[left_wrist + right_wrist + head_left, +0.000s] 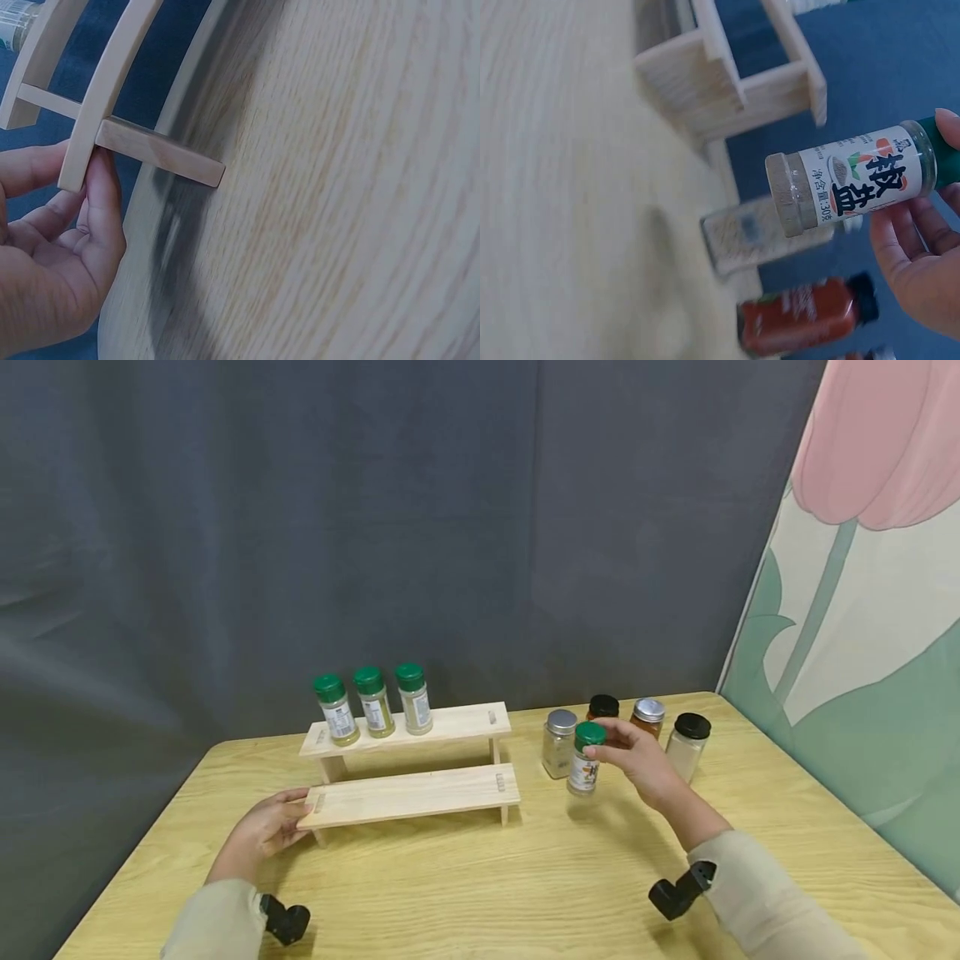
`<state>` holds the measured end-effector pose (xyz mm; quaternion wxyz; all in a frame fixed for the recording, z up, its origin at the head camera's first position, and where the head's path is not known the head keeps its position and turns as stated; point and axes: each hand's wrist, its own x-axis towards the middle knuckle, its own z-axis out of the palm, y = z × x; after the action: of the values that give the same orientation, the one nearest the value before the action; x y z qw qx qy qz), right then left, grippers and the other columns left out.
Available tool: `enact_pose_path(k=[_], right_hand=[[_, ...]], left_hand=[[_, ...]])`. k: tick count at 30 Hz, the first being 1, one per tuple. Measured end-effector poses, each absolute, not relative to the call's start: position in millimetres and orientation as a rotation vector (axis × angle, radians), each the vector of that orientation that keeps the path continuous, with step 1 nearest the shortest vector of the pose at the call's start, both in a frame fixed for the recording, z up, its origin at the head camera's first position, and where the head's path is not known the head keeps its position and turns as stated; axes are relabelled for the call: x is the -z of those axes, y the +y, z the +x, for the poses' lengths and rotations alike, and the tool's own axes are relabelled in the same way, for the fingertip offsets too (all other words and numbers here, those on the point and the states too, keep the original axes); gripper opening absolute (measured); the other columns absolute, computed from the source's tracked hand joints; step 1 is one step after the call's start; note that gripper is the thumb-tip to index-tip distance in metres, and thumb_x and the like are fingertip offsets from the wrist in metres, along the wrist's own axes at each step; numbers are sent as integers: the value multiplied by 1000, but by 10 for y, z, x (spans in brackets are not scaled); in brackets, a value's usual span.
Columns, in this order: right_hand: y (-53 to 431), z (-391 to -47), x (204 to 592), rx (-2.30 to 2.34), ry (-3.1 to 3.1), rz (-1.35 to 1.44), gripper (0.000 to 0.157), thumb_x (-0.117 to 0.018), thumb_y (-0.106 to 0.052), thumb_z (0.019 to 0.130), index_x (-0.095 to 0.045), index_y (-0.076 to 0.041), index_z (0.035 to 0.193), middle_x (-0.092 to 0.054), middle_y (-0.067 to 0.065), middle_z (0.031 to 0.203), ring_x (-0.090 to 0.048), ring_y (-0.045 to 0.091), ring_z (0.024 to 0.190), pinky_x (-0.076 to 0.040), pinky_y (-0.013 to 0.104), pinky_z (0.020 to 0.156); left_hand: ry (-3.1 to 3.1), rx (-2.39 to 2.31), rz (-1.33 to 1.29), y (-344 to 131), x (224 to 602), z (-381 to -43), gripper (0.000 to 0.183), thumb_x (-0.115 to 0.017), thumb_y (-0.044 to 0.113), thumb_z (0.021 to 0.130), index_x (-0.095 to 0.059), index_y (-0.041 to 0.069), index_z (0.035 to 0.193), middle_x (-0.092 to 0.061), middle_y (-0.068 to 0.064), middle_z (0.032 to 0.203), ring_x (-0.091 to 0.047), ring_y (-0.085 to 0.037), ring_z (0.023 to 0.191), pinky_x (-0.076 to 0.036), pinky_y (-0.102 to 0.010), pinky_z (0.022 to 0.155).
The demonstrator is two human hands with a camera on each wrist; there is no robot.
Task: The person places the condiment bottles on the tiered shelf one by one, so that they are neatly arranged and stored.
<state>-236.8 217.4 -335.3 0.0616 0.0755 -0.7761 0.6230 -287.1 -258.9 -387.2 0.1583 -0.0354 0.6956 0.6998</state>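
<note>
A two-tier wooden rack (412,795) stands on the table. My left hand (268,825) pinches the left end of its lower shelf; the left wrist view shows thumb and fingers on either side of the board (96,97). Three green-capped spice jars (377,703) stand in a row on the upper shelf. My right hand (637,760) holds another green-capped spice jar (862,176) by its cap, lifted off the table and slightly tilted. Its white label faces the right wrist camera, and pale powder shows through the base. The lower shelf carries nothing.
Right of the rack stand a silver-capped jar (558,745), a black-capped jar (603,706) with red contents, a silver-capped reddish jar (648,714) and a black-capped pale jar (687,747). A dark curtain (450,527) hangs behind the table (420,893).
</note>
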Motion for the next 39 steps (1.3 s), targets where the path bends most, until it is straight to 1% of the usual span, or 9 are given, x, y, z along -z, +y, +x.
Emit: enact_pose_path(k=[3,9,17,20,24,32,39], right_hand=[[2079,-2427,3270,-1906,-2330,264,52,-62,-16,80,-39,4,122,-50,4,101,-51,8,88,-43,29,77],[1849,-2578,3123,-1967,-2278,307,50,-64,-16,79,-43,1,120,-51,3,99,-51,12,89,-41,38,80],[1551,-2775,2928,-1987,-2209,394,44,-63,-13,79,-46,-1,118,-54,2,98,-52,14,90,-40,35,83],[1440,-2862,2852,-2009,-2199,394,43,-63,-13,79,-47,-2,118,-54,4,98,-52,16,90,-39,37,83],[1270,-3005,2789,-2032,-2190,400,42,-63,-13,79,-48,-4,118,-54,5,100,-52,17,90,-40,38,83],[987,-3253,2822,-2069,-2153,416,37,-62,-9,79,-51,-3,114,-55,5,96,-53,17,87,-42,34,80],[791,-3369,2861,-2039,-2192,392,37,-64,-9,77,-54,-5,112,-54,6,93,-52,18,86,-44,32,76]], left_hand=[[1997,-2010,-112,-2584,3873,-2882,62,-50,1,85,-11,-10,132,-55,-3,77,-58,-11,65,-48,-22,59],[2017,-1994,-128,-2570,3863,-2869,62,-50,2,85,-12,-10,132,-54,-3,77,-58,-10,65,-47,-22,58],[2004,-2004,-134,-2571,3892,-2881,62,-50,1,84,-12,-11,132,-55,-3,77,-58,-11,65,-47,-22,58],[2000,-2010,-133,-2570,3891,-2892,61,-50,1,85,-12,-10,132,-56,-3,78,-59,-11,66,-47,-22,58],[2005,-2017,-142,-2573,3895,-2907,60,-50,1,85,-13,-10,132,-56,-2,77,-58,-10,66,-47,-22,57],[2004,-2017,-150,-2556,3879,-2921,60,-49,1,85,-13,-9,132,-56,-3,77,-59,-10,65,-47,-21,56],[1997,-2011,-149,-2568,3884,-2897,60,-48,2,86,-12,-9,133,-56,-2,76,-58,-10,64,-47,-20,57]])
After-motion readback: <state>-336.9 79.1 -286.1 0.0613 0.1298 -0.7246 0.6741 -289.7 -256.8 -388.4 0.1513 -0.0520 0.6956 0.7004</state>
